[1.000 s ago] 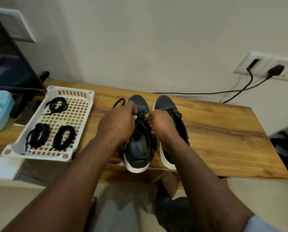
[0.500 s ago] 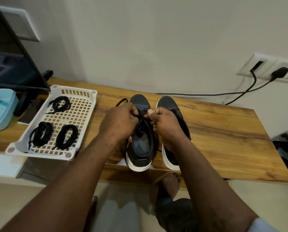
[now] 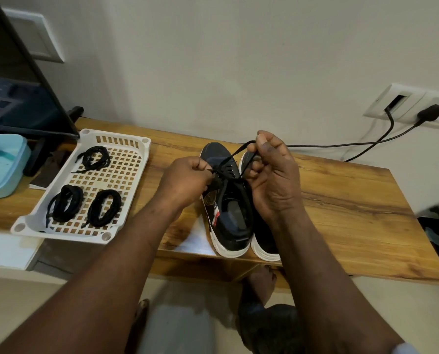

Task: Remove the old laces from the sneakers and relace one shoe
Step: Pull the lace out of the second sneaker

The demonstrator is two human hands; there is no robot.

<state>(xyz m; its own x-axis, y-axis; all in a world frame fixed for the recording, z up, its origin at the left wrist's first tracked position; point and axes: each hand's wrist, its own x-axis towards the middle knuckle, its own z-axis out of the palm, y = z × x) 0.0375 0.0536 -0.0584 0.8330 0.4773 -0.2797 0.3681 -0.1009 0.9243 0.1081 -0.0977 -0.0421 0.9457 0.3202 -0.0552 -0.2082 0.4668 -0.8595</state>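
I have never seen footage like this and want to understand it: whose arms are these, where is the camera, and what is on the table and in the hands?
There is no machine here. These are a person's two bare arms, filmed by a wide-angle camera worn on their head that looks forward and down. That is why the arms reach in from the bottom edge.

On the wooden table two dark sneakers with white soles stand side by side. The left hand pinches the black lace at the eyelets of the sneaker on the left. The right hand holds a stretch of that lace lifted above the other sneaker.

To the left sits a white perforated tray with three coiled black laces in it. Further left are a light blue container and a dark screen.
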